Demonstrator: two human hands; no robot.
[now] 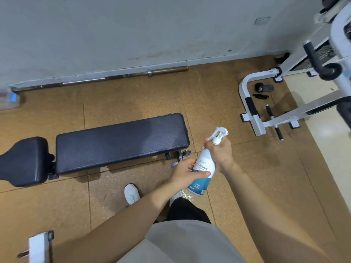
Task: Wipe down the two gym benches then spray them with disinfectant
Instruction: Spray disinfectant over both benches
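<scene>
A black padded gym bench [121, 143] lies across the floor left of centre, its separate seat pad [22, 161] at the far left. In front of me, just right of the bench's end, I hold a white spray bottle [204, 162] with a blue label. My left hand [187, 173] grips the bottle's body, thumb across the label. My right hand [220, 150] wraps around the neck below the white trigger head [218, 133]. A damp-looking sheen shows on the bench's right half.
A barbell [114, 77] lies along the base of the grey wall. A white machine frame [266, 103] with black handles stands at the right. Another white frame corner [39, 247] shows at the bottom left. My white shoe [132, 194] is on the brown floor.
</scene>
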